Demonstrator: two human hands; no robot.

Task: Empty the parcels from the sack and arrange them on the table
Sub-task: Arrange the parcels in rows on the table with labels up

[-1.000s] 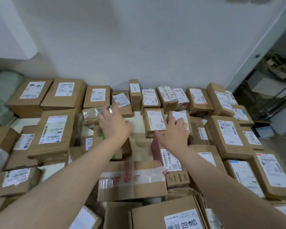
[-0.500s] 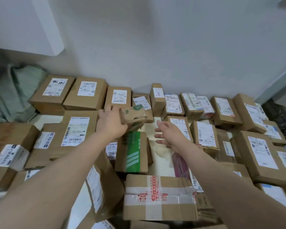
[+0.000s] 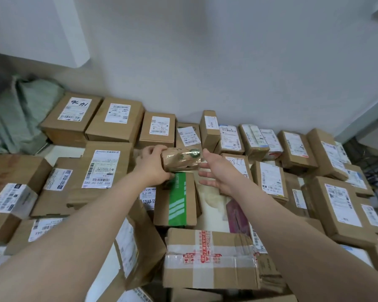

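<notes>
Brown cardboard parcels [image 3: 292, 147] with white barcode labels crowd the surface [image 3: 61, 152], crumpled green woven sack [image 3: 20, 114] at far left. One carton [image 3: 103, 168] reads "502 3D3-00 045", near a green-taped box [image 3: 179, 199]. Above that box, the left hand [image 3: 151, 165] grips a small parcel [image 3: 181, 160], rounded and glossy with tape; the right hand [image 3: 216, 171] hovers just beside it, fingers spread, holding nothing.

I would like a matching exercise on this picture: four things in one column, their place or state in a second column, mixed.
1 left hand
2 right hand
3 sack
4 box with red-printed tape

a open, holds nothing
b grips the small taped parcel
c low in the picture, centre
d green, far left

Pairs: 1-b, 2-a, 3-d, 4-c
</notes>
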